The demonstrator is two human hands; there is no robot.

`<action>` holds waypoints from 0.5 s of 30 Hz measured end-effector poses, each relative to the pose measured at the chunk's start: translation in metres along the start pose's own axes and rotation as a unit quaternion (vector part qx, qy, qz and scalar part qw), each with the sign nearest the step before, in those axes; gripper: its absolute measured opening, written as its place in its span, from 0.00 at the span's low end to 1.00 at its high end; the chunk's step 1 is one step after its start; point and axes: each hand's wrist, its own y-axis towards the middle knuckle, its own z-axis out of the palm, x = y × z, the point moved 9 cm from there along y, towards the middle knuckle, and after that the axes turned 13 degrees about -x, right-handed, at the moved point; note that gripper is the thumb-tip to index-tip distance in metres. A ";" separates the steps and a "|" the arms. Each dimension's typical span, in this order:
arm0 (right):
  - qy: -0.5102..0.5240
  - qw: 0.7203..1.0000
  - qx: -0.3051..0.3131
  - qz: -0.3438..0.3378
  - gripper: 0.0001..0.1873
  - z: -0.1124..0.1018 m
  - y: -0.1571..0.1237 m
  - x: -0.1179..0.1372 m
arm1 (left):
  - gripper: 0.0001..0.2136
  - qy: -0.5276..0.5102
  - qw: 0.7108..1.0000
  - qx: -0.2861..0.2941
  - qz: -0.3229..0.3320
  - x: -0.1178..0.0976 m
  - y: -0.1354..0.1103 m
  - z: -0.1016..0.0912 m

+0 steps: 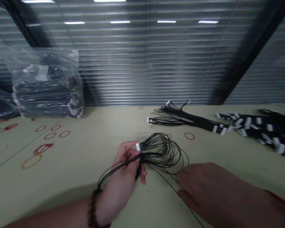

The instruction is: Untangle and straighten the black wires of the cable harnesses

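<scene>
My left hand (127,171) is closed around a black wire harness (162,150), just above the pale table. A white connector (138,147) sticks out at its fingertips, and the thin wires loop out to the right from there. A few strands run back over the thumb towards the wrist. To the right, my right hand (204,186) has its thumb and fingers close together at the edge of the loops. One long wire passes by its fingertips and runs down to the bottom edge. Whether the fingers pinch a wire is hard to make out.
Behind lies another black wire harness (192,119) with white connectors. More bundled harnesses with white labels (270,129) lie at the right. A clear plastic bag (48,85) of dark bundles stands at the back left. Blinds (123,63) line the table's rear edge.
</scene>
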 end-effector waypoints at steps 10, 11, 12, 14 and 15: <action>0.197 0.975 0.017 0.100 0.08 0.010 0.025 0.004 | 0.04 -0.035 0.998 0.040 0.014 -0.002 -0.005 0.007; 0.205 0.973 0.013 0.103 0.08 0.008 0.025 0.002 | 0.04 -0.037 0.998 0.040 0.015 -0.002 -0.005 0.007; 0.219 0.970 0.011 0.104 0.09 0.006 0.025 0.001 | 0.04 -0.041 0.998 0.040 0.016 -0.002 -0.005 0.007; 0.259 0.961 0.009 0.101 0.09 0.001 0.025 0.002 | 0.05 -0.045 0.998 0.041 0.015 -0.002 -0.006 0.007; 0.282 0.955 0.011 0.094 0.09 -0.001 0.024 0.005 | 0.05 -0.045 0.998 0.043 0.017 -0.002 -0.006 0.007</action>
